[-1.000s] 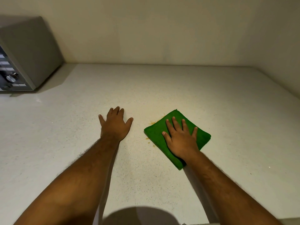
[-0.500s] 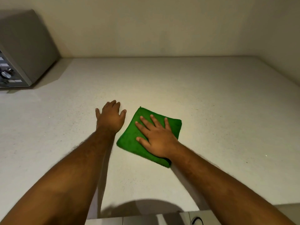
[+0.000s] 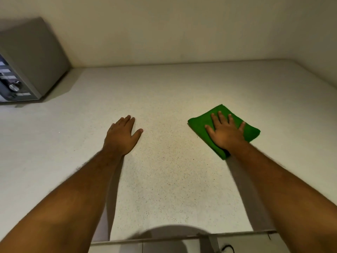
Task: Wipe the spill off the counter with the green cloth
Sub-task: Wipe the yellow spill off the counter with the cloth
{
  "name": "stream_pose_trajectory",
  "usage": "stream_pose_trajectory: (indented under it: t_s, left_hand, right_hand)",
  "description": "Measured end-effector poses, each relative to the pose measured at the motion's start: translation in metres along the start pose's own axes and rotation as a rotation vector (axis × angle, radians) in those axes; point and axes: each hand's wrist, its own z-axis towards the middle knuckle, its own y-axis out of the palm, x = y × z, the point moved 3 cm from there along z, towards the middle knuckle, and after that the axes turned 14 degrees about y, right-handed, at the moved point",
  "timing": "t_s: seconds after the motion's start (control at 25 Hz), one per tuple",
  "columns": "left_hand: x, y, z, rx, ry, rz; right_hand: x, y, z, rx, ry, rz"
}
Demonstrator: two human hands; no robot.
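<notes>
A folded green cloth (image 3: 199,123) lies flat on the pale speckled counter (image 3: 164,183), right of centre. My right hand (image 3: 225,134) presses down on it with fingers spread, covering its middle. My left hand (image 3: 122,136) rests palm down on the bare counter to the left, holding nothing, fingers slightly apart. Between the hands the counter shows only a faint tan tinge (image 3: 175,141); no orange drops stand out.
A grey microwave (image 3: 34,59) with a knob stands at the back left against the wall. Walls close the counter at the back and on the right. The counter's front edge (image 3: 182,239) runs along the bottom, with cabinet fronts below.
My right hand slid the cloth left over the orange spots beside my left hand, then back to the right. The orange spots are no longer visible. My left hand stayed put.
</notes>
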Motion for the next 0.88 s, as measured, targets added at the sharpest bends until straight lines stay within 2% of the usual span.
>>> stream_pose_trajectory:
  t_s: [0.12,0.28,0.36,0.48,0.56,0.72,0.88]
  left_hand:
    - [-0.001,0.002,0.001,0.008,-0.032,-0.01]
    - [-0.006,0.003,0.004,0.031,-0.044,-0.027]
    - [-0.005,0.004,0.004,0.047,-0.025,-0.038]
    - [-0.006,0.004,0.003,0.054,-0.025,-0.048]
    - [-0.005,0.002,0.002,0.042,-0.034,-0.037]
    - [-0.003,0.001,0.001,0.028,-0.037,-0.022]
    - [-0.001,-0.001,0.001,0.028,-0.032,-0.021]
  right_hand:
    - [-0.059,0.001,-0.011,-0.039,0.064,0.021]
    - [-0.146,0.023,-0.069,-0.039,-0.111,0.019]
    - [-0.164,0.035,-0.093,-0.021,-0.204,0.022]
    - [-0.15,0.031,-0.087,-0.007,-0.281,0.039]
    - [-0.122,0.022,-0.066,0.009,-0.241,0.035]
    - [-0.044,0.004,-0.02,0.051,0.038,0.034]
    - [0.002,0.0,-0.025,0.004,0.251,-0.058]
